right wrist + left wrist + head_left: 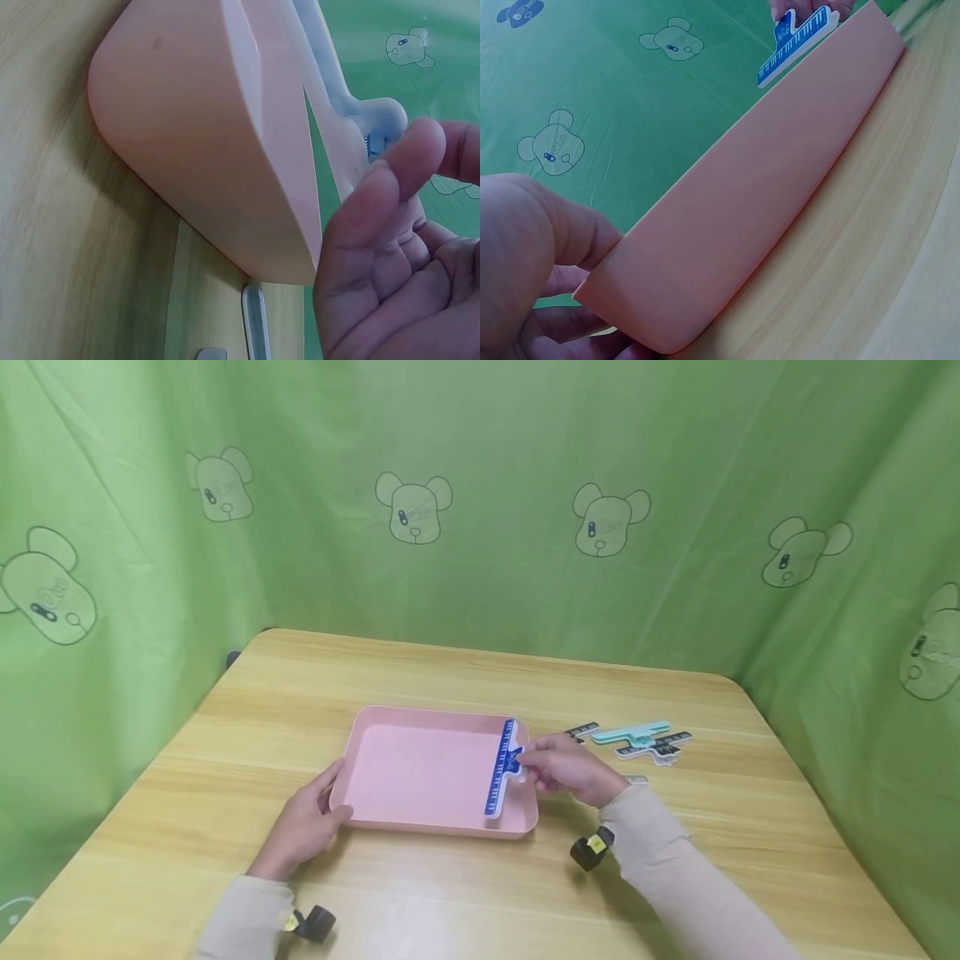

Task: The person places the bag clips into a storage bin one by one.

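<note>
A blue and white clip with a piano-key pattern (501, 770) hangs over the right end of a pink tray (420, 827). Thumb and fingers of my right hand (566, 768) pinch it by its handle; in the right wrist view the clip's white side and spring (369, 146) show above the tray wall. My left hand (303, 818) holds the tray at its left end, thumb at the near corner. In the left wrist view, fingers of that hand reach round the tray's outer wall (727, 195). The tray's floor is bare left of the clip.
To the right of the tray lie a turquoise clip (630, 732) and a black piano-key clip (671, 745), overlapping. Another dark clip (582, 729) and a pale green one (637, 779) are partly behind my right hand. A green curtain (510, 593) surrounds the wooden table (420, 893).
</note>
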The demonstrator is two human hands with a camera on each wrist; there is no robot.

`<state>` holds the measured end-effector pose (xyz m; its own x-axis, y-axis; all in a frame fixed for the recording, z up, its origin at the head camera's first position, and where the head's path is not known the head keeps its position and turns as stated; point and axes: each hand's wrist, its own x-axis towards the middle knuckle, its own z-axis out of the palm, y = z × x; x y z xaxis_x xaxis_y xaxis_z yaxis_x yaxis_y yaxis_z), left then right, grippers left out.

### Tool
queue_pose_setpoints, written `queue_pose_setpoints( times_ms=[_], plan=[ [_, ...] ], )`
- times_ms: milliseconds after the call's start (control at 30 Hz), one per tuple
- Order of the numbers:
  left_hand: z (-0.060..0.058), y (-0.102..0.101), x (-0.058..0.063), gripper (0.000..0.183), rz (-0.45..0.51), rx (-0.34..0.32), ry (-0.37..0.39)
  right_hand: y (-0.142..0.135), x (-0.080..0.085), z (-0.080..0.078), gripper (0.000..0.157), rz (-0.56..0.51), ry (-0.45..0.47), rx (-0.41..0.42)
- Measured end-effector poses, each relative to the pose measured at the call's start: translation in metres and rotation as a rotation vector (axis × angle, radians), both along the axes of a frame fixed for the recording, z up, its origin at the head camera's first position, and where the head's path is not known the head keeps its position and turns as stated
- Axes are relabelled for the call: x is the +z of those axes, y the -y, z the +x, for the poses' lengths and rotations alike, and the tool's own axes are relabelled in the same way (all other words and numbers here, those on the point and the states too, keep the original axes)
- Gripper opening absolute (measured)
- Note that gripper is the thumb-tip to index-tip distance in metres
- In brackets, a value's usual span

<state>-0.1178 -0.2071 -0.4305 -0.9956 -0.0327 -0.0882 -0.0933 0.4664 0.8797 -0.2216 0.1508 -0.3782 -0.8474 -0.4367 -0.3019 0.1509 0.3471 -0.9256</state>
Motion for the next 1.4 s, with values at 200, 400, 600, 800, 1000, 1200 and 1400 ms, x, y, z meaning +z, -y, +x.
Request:
queue_pose_setpoints(
  times_ms=[200,400,600,800,1000,1200,1400],
  plan=[
    [0.0003,0.0001,0.0002,0.072,0.004,0.004,0.004,0.0025,0.0009,0.001,0.011,-0.001,-0.003,0.007],
    [0.0001,0.0002,0.0007,0.072,0.005,0.005,0.008,0.0033,-0.0004,0.0001,0.012,0.019,-0.007,0.009],
    [0.0,-0.0002,0.001,0.072,0.006,0.0,-0.003,0.0042,-0.0026,-0.0002,0.01,0.022,-0.002,-0.011],
    [-0.0001,-0.0002,0.001,0.072,0.0,-0.001,0.005,0.0048,-0.0044,-0.0001,0.01,0.015,0.001,-0.008],
    [0.0001,0.0002,0.0007,0.073,-0.005,-0.001,0.003,0.006,-0.004,0.0004,0.012,0.019,-0.009,0.003],
    [-0.0002,-0.0003,0.0005,0.072,-0.013,-0.001,-0.002,0.0079,-0.0051,0.0012,0.013,0.03,-0.019,0.013],
    [0.0,-0.0007,0.0011,0.072,-0.024,0.001,-0.009,0.0097,-0.004,0.003,0.012,0.037,-0.012,0.011]
  ],
)
